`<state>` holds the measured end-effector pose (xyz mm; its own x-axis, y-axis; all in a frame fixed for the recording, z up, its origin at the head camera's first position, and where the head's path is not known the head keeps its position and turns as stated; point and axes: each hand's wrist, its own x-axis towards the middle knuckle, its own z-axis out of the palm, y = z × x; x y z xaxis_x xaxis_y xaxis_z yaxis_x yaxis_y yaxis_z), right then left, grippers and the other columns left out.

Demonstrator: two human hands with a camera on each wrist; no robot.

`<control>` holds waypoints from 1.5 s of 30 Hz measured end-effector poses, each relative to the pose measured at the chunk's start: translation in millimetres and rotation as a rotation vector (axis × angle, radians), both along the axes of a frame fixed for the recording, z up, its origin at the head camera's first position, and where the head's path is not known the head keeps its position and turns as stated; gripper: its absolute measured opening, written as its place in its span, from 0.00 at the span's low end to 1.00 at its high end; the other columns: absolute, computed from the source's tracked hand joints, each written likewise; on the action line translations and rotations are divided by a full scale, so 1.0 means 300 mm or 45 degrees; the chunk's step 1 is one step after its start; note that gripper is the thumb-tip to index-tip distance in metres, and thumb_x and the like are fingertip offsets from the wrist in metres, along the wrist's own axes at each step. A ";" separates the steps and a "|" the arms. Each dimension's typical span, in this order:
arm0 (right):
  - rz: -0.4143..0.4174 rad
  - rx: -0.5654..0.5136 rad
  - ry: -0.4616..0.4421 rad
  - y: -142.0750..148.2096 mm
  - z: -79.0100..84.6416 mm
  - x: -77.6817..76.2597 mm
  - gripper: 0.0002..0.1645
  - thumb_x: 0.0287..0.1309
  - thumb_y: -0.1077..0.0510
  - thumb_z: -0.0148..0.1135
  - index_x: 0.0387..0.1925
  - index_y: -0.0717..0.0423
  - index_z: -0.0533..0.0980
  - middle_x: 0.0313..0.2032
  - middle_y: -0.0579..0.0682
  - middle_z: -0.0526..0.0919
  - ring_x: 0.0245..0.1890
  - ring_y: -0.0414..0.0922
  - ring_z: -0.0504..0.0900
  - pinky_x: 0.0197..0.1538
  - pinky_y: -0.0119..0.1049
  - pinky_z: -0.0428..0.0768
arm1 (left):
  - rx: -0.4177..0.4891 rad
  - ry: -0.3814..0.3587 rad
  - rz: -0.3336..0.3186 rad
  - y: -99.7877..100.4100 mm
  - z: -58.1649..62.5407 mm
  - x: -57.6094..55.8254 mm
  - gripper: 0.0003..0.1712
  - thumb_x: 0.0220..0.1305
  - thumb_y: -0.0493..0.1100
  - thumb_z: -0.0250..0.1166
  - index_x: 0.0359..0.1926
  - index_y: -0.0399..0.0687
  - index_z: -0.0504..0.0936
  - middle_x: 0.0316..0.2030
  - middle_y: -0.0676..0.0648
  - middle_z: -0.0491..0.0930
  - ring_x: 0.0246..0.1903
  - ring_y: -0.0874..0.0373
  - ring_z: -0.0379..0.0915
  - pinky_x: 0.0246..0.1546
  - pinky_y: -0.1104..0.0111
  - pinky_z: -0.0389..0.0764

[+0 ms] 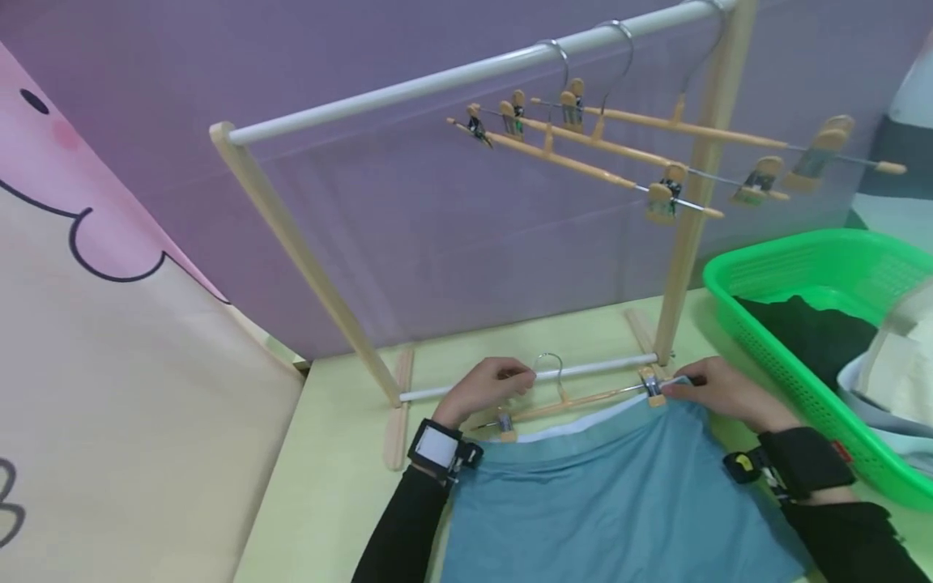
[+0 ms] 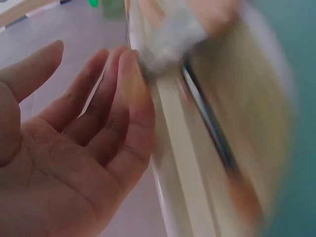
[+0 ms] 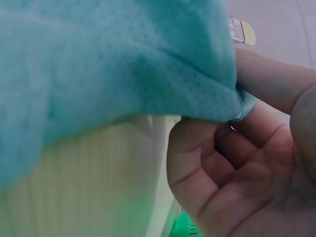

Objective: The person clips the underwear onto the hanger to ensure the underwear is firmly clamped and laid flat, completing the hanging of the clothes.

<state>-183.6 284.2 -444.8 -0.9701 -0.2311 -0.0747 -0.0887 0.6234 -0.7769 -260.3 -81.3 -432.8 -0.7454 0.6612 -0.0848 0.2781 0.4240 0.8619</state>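
Note:
A blue garment with a waistband [image 1: 605, 486], skirt or shorts, lies spread on the table. Along its waistband lies a wooden clip hanger [image 1: 594, 398], whose right clip [image 1: 651, 387] and left clip [image 1: 506, 427] sit over the waistband's edge. My right hand [image 1: 717, 393] pinches the waistband corner just outside the right clip; in the right wrist view the blue cloth [image 3: 148, 74] runs between thumb and fingers. My left hand [image 1: 490, 387] is beside the hanger's metal hook [image 1: 560, 372], holding nothing. Its fingers [image 2: 98, 111] are loosely extended, with the thumb apart, in the left wrist view.
Over the table stands a rack with a white top rail [image 1: 423, 83]; several empty clip hangers [image 1: 576, 162] hang at its right end. A lower white bar [image 1: 605, 368] runs just behind the hanger. The green basket [image 1: 758, 356] at right holds folded clothes [image 1: 809, 332].

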 end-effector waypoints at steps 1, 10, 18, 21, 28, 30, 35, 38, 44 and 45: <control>-0.002 0.003 0.002 0.001 -0.002 0.000 0.16 0.68 0.54 0.60 0.43 0.65 0.84 0.21 0.43 0.57 0.22 0.38 0.54 0.27 0.34 0.56 | -0.012 -0.003 0.014 -0.027 -0.002 0.005 0.21 0.74 0.51 0.57 0.58 0.44 0.79 0.50 0.42 0.82 0.50 0.50 0.79 0.53 0.58 0.79; -0.012 -0.005 0.024 0.011 -0.016 0.005 0.14 0.68 0.56 0.60 0.38 0.65 0.83 0.20 0.42 0.52 0.20 0.38 0.51 0.25 0.33 0.54 | -0.178 0.047 0.090 -0.246 -0.040 0.059 0.21 0.69 0.51 0.64 0.55 0.42 0.81 0.48 0.47 0.84 0.49 0.54 0.79 0.52 0.59 0.79; -0.025 0.044 0.033 0.010 -0.019 0.005 0.14 0.68 0.55 0.61 0.37 0.64 0.83 0.20 0.43 0.58 0.21 0.38 0.56 0.26 0.33 0.57 | -0.234 0.097 0.150 -0.296 -0.045 0.097 0.24 0.58 0.50 0.74 0.47 0.39 0.79 0.40 0.45 0.81 0.39 0.57 0.76 0.40 0.65 0.78; -0.034 0.056 0.041 0.009 -0.018 0.003 0.16 0.67 0.55 0.61 0.41 0.67 0.83 0.23 0.46 0.71 0.24 0.39 0.62 0.28 0.33 0.60 | -0.280 0.092 0.152 -0.284 -0.045 0.108 0.28 0.55 0.51 0.76 0.46 0.38 0.73 0.37 0.44 0.78 0.35 0.58 0.73 0.35 0.68 0.76; -0.068 0.125 0.105 0.002 -0.018 -0.007 0.20 0.66 0.54 0.63 0.46 0.71 0.80 0.43 0.65 0.83 0.40 0.53 0.81 0.37 0.38 0.77 | -0.411 0.091 0.151 -0.270 -0.039 0.129 0.22 0.51 0.52 0.78 0.39 0.44 0.80 0.31 0.52 0.78 0.31 0.59 0.73 0.33 0.68 0.75; -0.080 0.135 0.117 -0.006 -0.014 -0.008 0.19 0.66 0.55 0.62 0.44 0.71 0.80 0.43 0.66 0.82 0.40 0.54 0.81 0.37 0.40 0.77 | -0.430 0.098 0.147 -0.271 -0.040 0.131 0.18 0.51 0.51 0.78 0.36 0.47 0.82 0.30 0.53 0.78 0.31 0.60 0.72 0.33 0.68 0.75; -0.146 0.259 0.284 -0.051 0.033 0.003 0.14 0.66 0.59 0.61 0.39 0.70 0.79 0.34 0.62 0.82 0.30 0.50 0.79 0.31 0.42 0.76 | -0.445 0.131 0.147 -0.267 -0.045 0.129 0.14 0.51 0.49 0.78 0.32 0.49 0.83 0.27 0.54 0.78 0.29 0.61 0.72 0.31 0.70 0.74; -0.211 0.380 0.478 -0.114 0.086 0.017 0.13 0.63 0.60 0.63 0.38 0.71 0.78 0.32 0.64 0.82 0.28 0.54 0.79 0.29 0.45 0.76 | -0.455 0.138 0.159 -0.265 -0.044 0.128 0.14 0.50 0.48 0.78 0.32 0.49 0.83 0.27 0.54 0.78 0.29 0.61 0.71 0.31 0.70 0.73; -0.053 0.328 0.513 -0.348 0.152 -0.006 0.13 0.63 0.61 0.65 0.44 0.68 0.80 0.35 0.59 0.83 0.35 0.54 0.82 0.38 0.49 0.80 | -0.406 0.109 0.168 -0.267 -0.047 0.130 0.12 0.50 0.45 0.78 0.30 0.47 0.83 0.26 0.53 0.79 0.28 0.60 0.72 0.32 0.69 0.73; 0.004 0.316 0.487 -0.397 0.147 -0.015 0.14 0.64 0.60 0.64 0.46 0.67 0.80 0.35 0.57 0.84 0.35 0.52 0.82 0.38 0.47 0.81 | -0.385 0.100 0.169 -0.269 -0.052 0.132 0.12 0.50 0.44 0.78 0.29 0.47 0.83 0.25 0.53 0.79 0.27 0.60 0.72 0.32 0.69 0.74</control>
